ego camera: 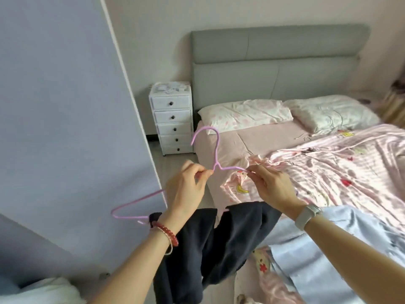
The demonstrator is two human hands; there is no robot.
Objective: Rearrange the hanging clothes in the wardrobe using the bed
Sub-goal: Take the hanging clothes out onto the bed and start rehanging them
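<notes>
I hold a pink wire hanger (pixel 215 148) up in front of me, hook pointing up. My left hand (pixel 188 185) pinches its left shoulder bar beside the neck. My right hand (pixel 274 185) pinches the right shoulder bar. A black garment (pixel 219 244) is draped over the hanger's bottom bar and hangs down between my forearms. The bed (pixel 258 141) with a pink sheet and a pink patterned duvet (pixel 341 167) lies ahead to the right. A light blue garment (pixel 328 249) lies on the bed's near end under my right forearm.
A lilac wardrobe door (pixel 65 117) stands open on the left, close to my left hand. A white chest of small drawers (pixel 173 119) stands by the grey headboard (pixel 278 64). Two pillows (pixel 245 115) lie at the bed's head. White fabric (pixel 43 290) shows at the bottom left.
</notes>
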